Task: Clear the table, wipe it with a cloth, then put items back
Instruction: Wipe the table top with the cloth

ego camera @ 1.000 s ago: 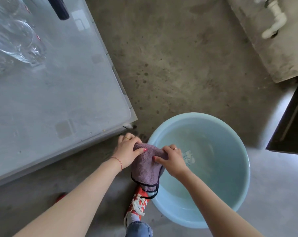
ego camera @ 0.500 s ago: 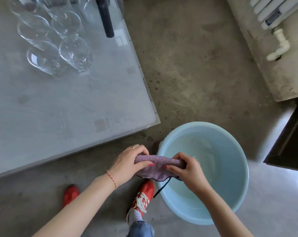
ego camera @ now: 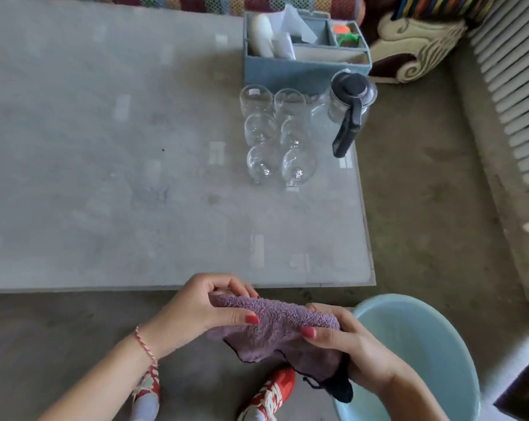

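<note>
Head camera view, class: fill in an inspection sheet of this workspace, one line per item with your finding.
Surface: grey table, mostly bare.
Job's things: purple cloth held in front of the table; six glasses, jug, blue organiser box on its far right corner.
Clutter: light blue basin on the floor.
Grippers: left hand, right hand both grip the cloth.
Cables: nothing seen.
Surroundings: concrete floor, radiator at right.

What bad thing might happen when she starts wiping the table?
The six glasses and the jug are on the table near its right edge, so a sweeping cloth might knock them off. The cloth, held in the left hand and right hand, may drip on the floor.
</note>
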